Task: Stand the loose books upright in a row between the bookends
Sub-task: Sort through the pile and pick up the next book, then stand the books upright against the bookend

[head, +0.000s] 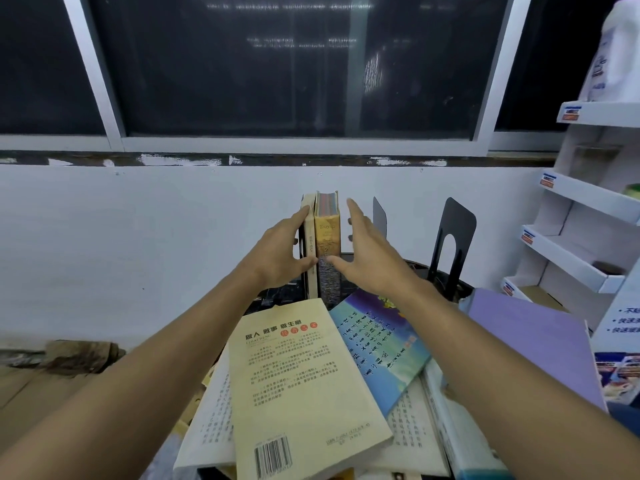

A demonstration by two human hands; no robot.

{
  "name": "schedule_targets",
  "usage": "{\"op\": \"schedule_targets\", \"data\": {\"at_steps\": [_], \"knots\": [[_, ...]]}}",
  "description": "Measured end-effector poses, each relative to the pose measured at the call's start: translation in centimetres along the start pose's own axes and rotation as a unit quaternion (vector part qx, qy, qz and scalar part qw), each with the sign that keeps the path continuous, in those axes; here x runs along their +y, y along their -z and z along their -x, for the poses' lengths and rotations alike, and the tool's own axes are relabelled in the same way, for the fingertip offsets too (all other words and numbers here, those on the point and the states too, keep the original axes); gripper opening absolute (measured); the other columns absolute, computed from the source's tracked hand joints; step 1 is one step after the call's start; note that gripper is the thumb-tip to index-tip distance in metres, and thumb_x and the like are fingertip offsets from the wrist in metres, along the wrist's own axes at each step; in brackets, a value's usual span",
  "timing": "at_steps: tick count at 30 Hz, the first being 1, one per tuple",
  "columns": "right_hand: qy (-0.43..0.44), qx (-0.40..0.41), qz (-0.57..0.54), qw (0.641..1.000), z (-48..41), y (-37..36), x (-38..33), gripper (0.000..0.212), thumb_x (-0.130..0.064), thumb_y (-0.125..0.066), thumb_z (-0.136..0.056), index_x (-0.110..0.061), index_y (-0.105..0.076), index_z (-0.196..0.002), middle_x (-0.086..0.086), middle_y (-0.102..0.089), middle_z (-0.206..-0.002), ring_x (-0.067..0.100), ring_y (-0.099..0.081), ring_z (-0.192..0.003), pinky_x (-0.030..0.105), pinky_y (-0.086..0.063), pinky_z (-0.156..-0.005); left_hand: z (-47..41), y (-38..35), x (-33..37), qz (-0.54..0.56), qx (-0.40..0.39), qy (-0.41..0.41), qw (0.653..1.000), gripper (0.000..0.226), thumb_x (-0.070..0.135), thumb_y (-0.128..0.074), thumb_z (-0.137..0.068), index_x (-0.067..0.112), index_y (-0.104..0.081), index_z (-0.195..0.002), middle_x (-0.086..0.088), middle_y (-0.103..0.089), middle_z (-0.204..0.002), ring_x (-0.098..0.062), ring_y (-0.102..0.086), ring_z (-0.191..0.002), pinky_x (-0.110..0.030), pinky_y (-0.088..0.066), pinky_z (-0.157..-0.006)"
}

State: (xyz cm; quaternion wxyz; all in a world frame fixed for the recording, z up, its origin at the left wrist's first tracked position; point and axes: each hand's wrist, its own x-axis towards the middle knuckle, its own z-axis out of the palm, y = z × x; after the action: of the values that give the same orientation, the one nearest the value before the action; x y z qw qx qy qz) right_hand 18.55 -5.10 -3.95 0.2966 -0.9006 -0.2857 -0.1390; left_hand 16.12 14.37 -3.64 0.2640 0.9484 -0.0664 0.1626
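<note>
Two books upright at frame centre: a pale book (307, 237) on the left, a tan book (327, 233) touching it on the right. Left hand (282, 252) flat against the pale book's outer side, fingers spread, thumb reaching the spines low down. Right hand (367, 252) spread and apart from the tan book along the fingers, only the thumb tip near the spine; grasping nothing, steadying at most. Black bookend (450, 244) right of centre, well apart from the row; a second, grey bookend (379, 213) just behind the right hand. No bookend visible left of the row. Early in the task, by the look of it: still loose in the lower frame, a cream book (304, 386), a blue book (381, 344), a purple book (533, 344), more underneath on the desk. Left to do: standing these, closing the bookends in.
</note>
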Motion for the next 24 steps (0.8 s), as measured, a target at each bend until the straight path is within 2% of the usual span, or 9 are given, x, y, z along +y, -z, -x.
{"op": "schedule_targets", "data": {"at_steps": [3,5,7,10,12,14,16,20,24], "knots": [[-0.005,-0.023,0.006,1.000,1.6,0.5,-0.2,0.077,-0.044,-0.065,-0.095,-0.031,-0.017,-0.155,-0.003,-0.034,-0.148,0.022,-0.054,-0.125,0.048,-0.050,-0.099,2.4,0.7,0.7,0.003,0.010,0.001,1.000,0.093,0.029,-0.076,-0.090,0.030,-0.016,-0.161,-0.002,-0.036,-0.160,-0.020,-0.047,-0.137,-0.035,-0.042,-0.108],[-0.008,-0.060,0.003,0.998,2.9,0.5,-0.4,0.074,-0.052,-0.063,-0.094,-0.030,-0.027,-0.155,-0.008,-0.036,-0.146,0.016,-0.051,-0.128,0.047,-0.047,-0.103,4.5,1.1,1.1,0.015,0.013,0.004,1.000,0.087,0.031,-0.075,-0.091,0.034,-0.021,-0.159,0.001,-0.036,-0.159,-0.019,-0.044,-0.140,-0.033,-0.040,-0.109],[-0.010,-0.077,-0.006,0.997,4.4,0.3,-0.8,0.078,-0.056,-0.063,-0.092,-0.029,-0.027,-0.156,-0.010,-0.037,-0.147,0.011,-0.050,-0.129,0.041,-0.047,-0.105,6.8,1.6,1.5,0.007,0.007,0.018,1.000,0.079,0.036,-0.072,-0.092,0.035,-0.027,-0.157,0.005,-0.036,-0.159,-0.016,-0.042,-0.141,-0.030,-0.040,-0.108],[-0.018,-0.084,-0.010,0.996,6.7,0.2,-1.5,0.072,-0.057,-0.062,-0.093,-0.029,-0.035,-0.154,-0.013,-0.043,-0.143,0.003,-0.052,-0.116,0.027,-0.043,-0.097,10.5,2.2,2.0,-0.018,-0.008,0.043,0.999,0.069,0.045,-0.070,-0.092,0.035,-0.037,-0.152,0.011,-0.038,-0.157,-0.010,-0.044,-0.137,-0.025,-0.040,-0.103],[-0.009,-0.116,0.010,0.993,8.1,0.1,-1.9,0.062,-0.058,-0.062,-0.092,-0.030,-0.047,-0.145,-0.015,-0.049,-0.135,0.002,-0.051,-0.113,0.025,-0.039,-0.095,12.7,2.4,2.2,-0.030,-0.023,0.052,0.998,0.068,0.053,-0.068,-0.090,0.037,-0.040,-0.149,0.013,-0.040,-0.155,-0.010,-0.044,-0.136,-0.032,-0.043,-0.109],[-0.004,-0.148,0.014,0.989,9.0,0.0,-2.1,0.056,-0.059,-0.064,-0.090,-0.032,-0.054,-0.138,-0.017,-0.051,-0.127,0.001,-0.051,-0.113,0.027,-0.044,-0.093,14.5,2.3,2.1,-0.033,-0.036,0.066,0.997,0.069,0.060,-0.067,-0.088,0.040,-0.041,-0.148,0.014,-0.040,-0.154,-0.010,-0.044,-0.137,-0.039,-0.045,-0.110],[-0.002,-0.172,0.016,0.985,9.5,0.0,-2.4,0.058,-0.060,-0.064,-0.089,-0.032,-0.053,-0.139,-0.017,-0.051,-0.127,0.002,-0.048,-0.117,0.025,-0.043,-0.092,16.0,2.0,1.7,-0.032,-0.045,0.080,0.995,0.072,0.066,-0.065,-0.085,0.041,-0.040,-0.148,0.017,-0.036,-0.156,-0.010,-0.041,-0.139,-0.043,-0.044,-0.110],[0.008,-0.199,0.039,0.979,9.8,-0.4,-2.8,0.074,-0.063,-0.061,-0.090,-0.029,-0.040,-0.151,-0.011,-0.044,-0.149,0.012,-0.033,-0.142,0.032,-0.036,-0.106,17.8,1.3,0.9,-0.043,-0.074,0.105,0.991,0.077,0.076,-0.061,-0.081,0.044,-0.041,-0.148,0.020,-0.027,-0.161,-0.012,-0.029,-0.147,-0.047,-0.035,-0.117],[0.002,-0.220,0.039,0.975,9.4,-1.0,-2.9,0.077,-0.065,-0.059,-0.091,-0.029,-0.036,-0.155,-0.006,-0.043,-0.150,0.013,-0.025,-0.143,0.032,-0.033,-0.103,18.4,0.7,1.2,-0.048,-0.094,0.112,0.988,0.078,0.074,-0.059,-0.084,0.040,-0.039,-0.152,0.016,-0.021,-0.165,-0.013,-0.016,-0.152,-0.043,-0.026,-0.123]]}}
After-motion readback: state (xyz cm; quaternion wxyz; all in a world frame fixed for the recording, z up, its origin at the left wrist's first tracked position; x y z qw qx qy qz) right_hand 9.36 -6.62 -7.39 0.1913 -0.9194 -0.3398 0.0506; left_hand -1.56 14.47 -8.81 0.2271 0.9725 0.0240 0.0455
